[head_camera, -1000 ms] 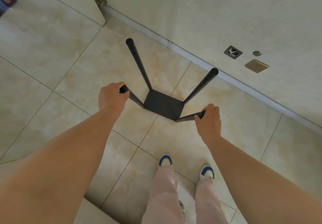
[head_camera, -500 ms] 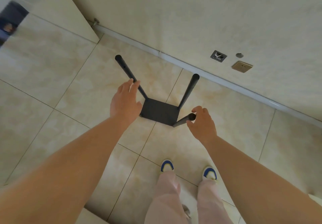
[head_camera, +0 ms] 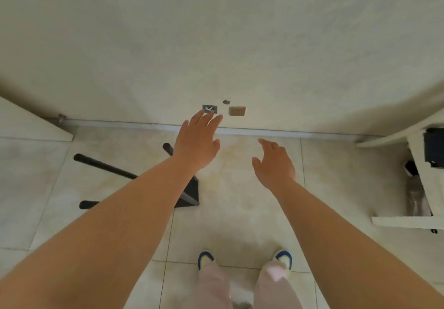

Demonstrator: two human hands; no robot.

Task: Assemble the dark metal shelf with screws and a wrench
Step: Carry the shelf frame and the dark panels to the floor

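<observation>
The dark metal shelf [head_camera: 192, 188] stands on the tiled floor with its square plate down and its tube legs pointing up and to the left. My left forearm crosses in front of it and hides most of the plate. My left hand [head_camera: 197, 144] is open, fingers spread, raised above the shelf and touching nothing. My right hand [head_camera: 272, 162] is also open, held out to the right of the shelf over bare floor. No screws or wrench are in view.
A pale wall with a baseboard [head_camera: 264, 133] runs across ahead, carrying a small outlet box [head_camera: 209, 109] and a tan cover plate [head_camera: 237, 111]. A white piece of furniture [head_camera: 422, 188] stands at the right edge. My shoes [head_camera: 206, 258] are on the tiles below.
Both hands have let go of the shelf legs and lifted away, open. The view has swung up and to the right, so the shelf now sits lower left.
</observation>
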